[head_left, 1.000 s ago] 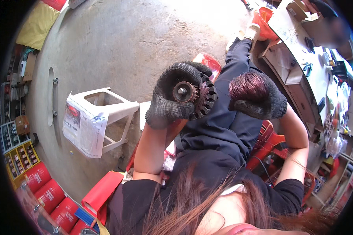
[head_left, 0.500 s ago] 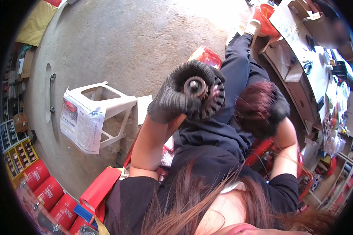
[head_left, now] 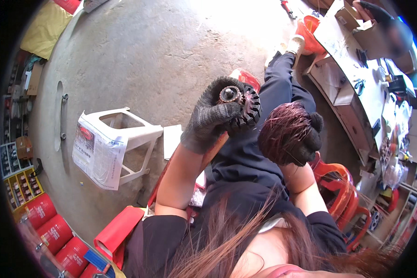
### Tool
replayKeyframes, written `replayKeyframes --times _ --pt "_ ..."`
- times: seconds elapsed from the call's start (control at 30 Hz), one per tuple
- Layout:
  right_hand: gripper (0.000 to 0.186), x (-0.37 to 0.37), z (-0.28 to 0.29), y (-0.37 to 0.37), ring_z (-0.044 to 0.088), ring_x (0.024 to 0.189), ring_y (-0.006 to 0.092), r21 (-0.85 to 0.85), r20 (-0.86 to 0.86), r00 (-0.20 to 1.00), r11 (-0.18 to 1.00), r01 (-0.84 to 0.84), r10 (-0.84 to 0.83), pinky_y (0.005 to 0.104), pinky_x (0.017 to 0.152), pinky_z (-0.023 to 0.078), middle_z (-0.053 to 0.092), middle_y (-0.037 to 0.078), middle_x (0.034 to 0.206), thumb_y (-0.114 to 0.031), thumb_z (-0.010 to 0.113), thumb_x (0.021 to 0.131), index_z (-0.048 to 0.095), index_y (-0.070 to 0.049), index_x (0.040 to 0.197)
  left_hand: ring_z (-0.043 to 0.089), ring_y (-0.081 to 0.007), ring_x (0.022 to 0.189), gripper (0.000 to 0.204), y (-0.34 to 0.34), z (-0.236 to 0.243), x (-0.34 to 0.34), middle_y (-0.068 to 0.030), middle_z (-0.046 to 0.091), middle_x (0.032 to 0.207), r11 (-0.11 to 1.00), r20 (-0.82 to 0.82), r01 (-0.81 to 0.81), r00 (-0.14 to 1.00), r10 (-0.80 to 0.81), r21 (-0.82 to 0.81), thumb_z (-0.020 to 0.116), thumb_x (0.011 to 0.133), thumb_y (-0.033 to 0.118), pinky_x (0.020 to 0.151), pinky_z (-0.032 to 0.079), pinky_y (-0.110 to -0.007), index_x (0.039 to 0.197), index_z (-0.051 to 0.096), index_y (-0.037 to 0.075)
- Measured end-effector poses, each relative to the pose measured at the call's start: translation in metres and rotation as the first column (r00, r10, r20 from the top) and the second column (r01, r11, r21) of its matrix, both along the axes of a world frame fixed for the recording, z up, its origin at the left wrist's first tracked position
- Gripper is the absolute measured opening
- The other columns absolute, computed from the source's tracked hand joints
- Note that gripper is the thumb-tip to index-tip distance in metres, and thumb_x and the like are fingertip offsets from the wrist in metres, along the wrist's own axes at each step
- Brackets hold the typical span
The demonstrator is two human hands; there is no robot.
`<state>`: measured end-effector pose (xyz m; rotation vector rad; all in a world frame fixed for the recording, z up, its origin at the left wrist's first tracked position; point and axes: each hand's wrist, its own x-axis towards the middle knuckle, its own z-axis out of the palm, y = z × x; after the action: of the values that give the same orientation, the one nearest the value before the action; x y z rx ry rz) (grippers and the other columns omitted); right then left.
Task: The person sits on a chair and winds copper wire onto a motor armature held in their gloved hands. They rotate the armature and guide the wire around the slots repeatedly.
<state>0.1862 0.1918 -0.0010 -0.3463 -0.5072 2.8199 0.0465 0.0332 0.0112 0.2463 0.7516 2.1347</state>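
My left hand [head_left: 207, 115], in a dark grey knit glove, is wrapped round a motor armature [head_left: 252, 107] with a black slotted core, a copper-coloured ring and a metal shaft end pointing up toward me. My right hand [head_left: 306, 147], in a black glove, is closed on a ball of fine dark red strands [head_left: 282, 129], held just right of the armature and apart from it. What the strands are made of I cannot tell. Both hands are above my lap.
A white plastic stool [head_left: 139, 125] with a printed sheet stands at left. Red cylinders [head_left: 55, 234] and a yellow crate [head_left: 25, 187] lie lower left. A cluttered workbench [head_left: 343, 46] runs along the right, beside an orange-red bucket [head_left: 306, 36]. A red chair [head_left: 343, 185] is near my right elbow.
My right hand has moved left with the ball of strands, closer to the armature. My left hand has shifted only slightly, still holding the armature.
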Motion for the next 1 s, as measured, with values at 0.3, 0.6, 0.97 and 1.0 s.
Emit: replayKeyframes --times 0.3,0.6,0.97,1.0 --pt "0.020 -0.007 0.004 0.013 0.060 0.088 0.0183 0.222 -0.022 0.963 0.938 0.267 -0.269 0.0321 0.078 0.049 0.062 0.005 0.096 -0.015 0.063 0.080 0.063 -0.010 0.099 0.062 -0.0220 0.093 0.039 -0.002 0.005 -0.003 -0.0116 0.057 0.106 0.980 -0.150 -0.163 0.978 0.145 -0.113 0.068 0.076 0.007 0.078 0.054 -0.034 0.110 0.051 0.003" --pt "0.017 0.024 0.010 0.026 0.060 0.085 0.0170 0.120 0.008 1.000 0.993 -0.020 0.020 0.0300 0.073 0.049 0.061 0.003 0.092 -0.016 0.060 0.080 0.063 -0.013 0.097 0.064 -0.0207 0.085 0.045 -0.010 0.016 -0.008 -0.0138 0.060 0.103 0.960 -0.178 -0.281 0.946 0.272 -0.026 0.072 0.075 0.013 0.068 0.055 -0.029 0.113 0.052 0.001" --pt "0.024 -0.020 0.019 0.000 0.053 0.058 0.0120 -0.162 -0.156 0.975 0.978 0.130 -0.156 0.0247 0.054 0.045 0.053 -0.001 0.067 -0.021 0.044 0.095 0.061 -0.010 0.082 0.062 -0.0215 0.093 0.037 -0.004 0.006 -0.007 -0.0120 0.058 0.105 0.986 -0.141 -0.137 0.982 0.123 -0.098 0.066 0.078 0.006 0.079 0.053 -0.033 0.111 0.051 0.003" --pt "0.023 -0.025 0.020 -0.002 0.053 0.059 0.0123 -0.163 -0.196 0.966 0.977 0.137 -0.168 0.0251 0.055 0.046 0.053 -0.001 0.068 -0.021 0.045 0.095 0.060 -0.010 0.082 0.062 -0.0219 0.092 0.037 -0.003 0.006 -0.007 -0.0124 0.058 0.104 0.985 -0.146 -0.146 0.981 0.131 -0.096 0.066 0.078 0.006 0.079 0.053 -0.032 0.111 0.051 0.003"
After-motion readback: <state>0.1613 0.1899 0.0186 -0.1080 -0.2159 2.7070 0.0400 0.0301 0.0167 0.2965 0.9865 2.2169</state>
